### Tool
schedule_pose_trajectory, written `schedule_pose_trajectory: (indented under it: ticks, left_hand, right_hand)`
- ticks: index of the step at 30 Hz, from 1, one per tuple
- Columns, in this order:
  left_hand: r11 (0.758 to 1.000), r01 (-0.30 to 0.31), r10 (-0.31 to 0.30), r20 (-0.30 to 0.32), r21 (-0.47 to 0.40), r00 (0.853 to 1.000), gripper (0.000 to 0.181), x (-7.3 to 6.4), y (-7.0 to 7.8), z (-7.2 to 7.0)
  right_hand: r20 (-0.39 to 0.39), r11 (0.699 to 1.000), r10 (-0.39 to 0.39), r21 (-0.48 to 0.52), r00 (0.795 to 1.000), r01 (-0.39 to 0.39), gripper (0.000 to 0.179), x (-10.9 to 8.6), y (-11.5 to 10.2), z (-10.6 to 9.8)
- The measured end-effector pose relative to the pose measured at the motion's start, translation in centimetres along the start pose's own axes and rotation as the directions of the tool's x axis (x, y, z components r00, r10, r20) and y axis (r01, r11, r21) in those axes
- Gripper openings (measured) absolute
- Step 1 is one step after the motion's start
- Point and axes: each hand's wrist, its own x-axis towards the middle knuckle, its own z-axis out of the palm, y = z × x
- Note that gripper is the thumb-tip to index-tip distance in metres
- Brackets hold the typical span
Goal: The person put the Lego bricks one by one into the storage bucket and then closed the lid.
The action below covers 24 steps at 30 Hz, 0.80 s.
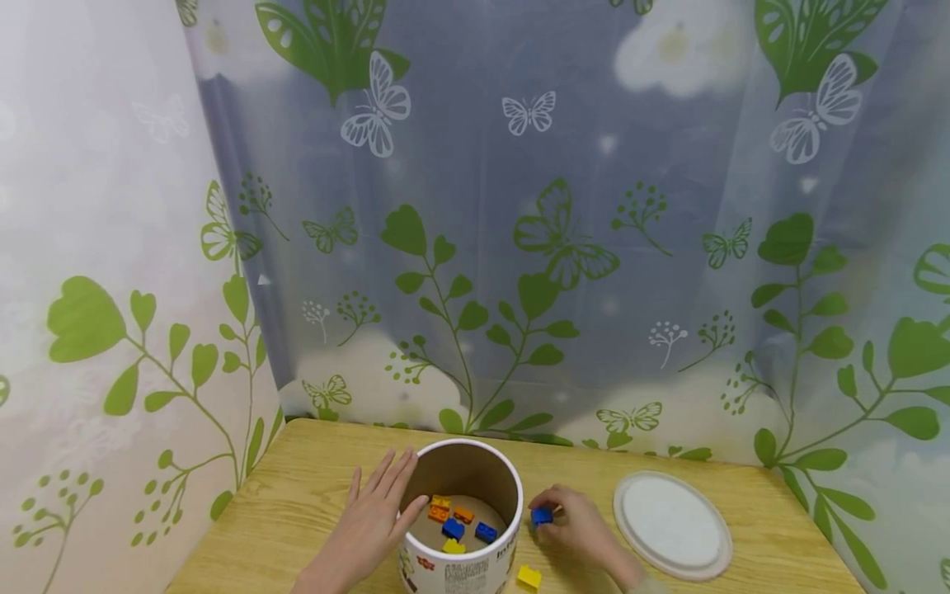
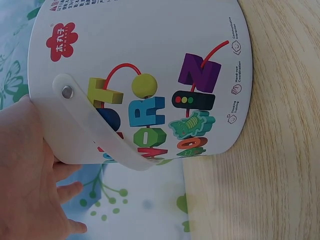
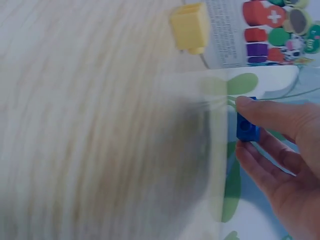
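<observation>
Your right hand [image 1: 577, 521] pinches a blue toy building brick [image 1: 541, 516] between thumb and fingers, just right of the printed white bucket [image 1: 475, 571]. Your left hand [image 1: 374, 513] rests straight-fingered against the bucket's left rim. Orange, blue and yellow bricks [image 1: 453, 529] lie inside; a loose yellow brick [image 1: 529, 577] sits beside it on the wooden table [image 1: 297, 478], the round white lid [image 1: 674, 524] farther right.

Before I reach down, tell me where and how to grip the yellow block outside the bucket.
Pinch the yellow block by opposite flat sides, probably from above and the right: it is boxy, and the bucket stands close on its left.
</observation>
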Motion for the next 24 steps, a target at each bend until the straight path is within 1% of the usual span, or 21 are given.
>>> schedule_pose_trajectory:
  ticks: [3, 5, 8, 16, 19, 24]
  left_hand:
    - [1.0, 0.002, -0.002, 0.001, -0.001, 1.0, 0.067, 0.0, 0.0, 0.0]
    - [1.0, 0.002, -0.002, 0.002, 0.0, 1.0, 0.068, 0.0, 0.0, 0.0]
    - [1.0, 0.001, -0.001, 0.0, 0.005, 1.0, 0.068, 0.0, 0.0, 0.0]
    - [1.0, -0.002, 0.002, -0.001, 0.008, 1.0, 0.068, 0.1, -0.1, 0.1]
    - [1.0, -0.003, 0.003, 0.0, 0.006, 1.0, 0.068, 0.1, -0.1, 0.1]
    - [1.0, -0.002, 0.002, 0.001, 0.004, 1.0, 0.068, 0.1, -0.1, 0.1]
  right_hand:
    - [-0.05, 1.0, -0.009, 0.015, 0.999, 0.01, 0.024, -0.1, -0.2, -0.5]
    - [-0.072, 1.0, -0.002, 0.029, 0.997, 0.004, 0.024, -0.1, -0.5, -1.0]
    - [-0.086, 0.999, 0.017, 0.045, 0.996, -0.013, 0.024, -0.3, -1.0, -1.8]
    - [-0.118, 0.997, 0.07, 0.042, 0.991, -0.066, 0.024, -0.6, -2.7, -3.7]
    - [-0.144, 0.996, 0.077, 0.052, 0.987, -0.07, 0.024, -0.7, -3.1, -4.2]
    - [-0.184, 0.998, 0.066, 0.018, 0.981, -0.064, 0.026, -0.6, -3.4, -4.8]
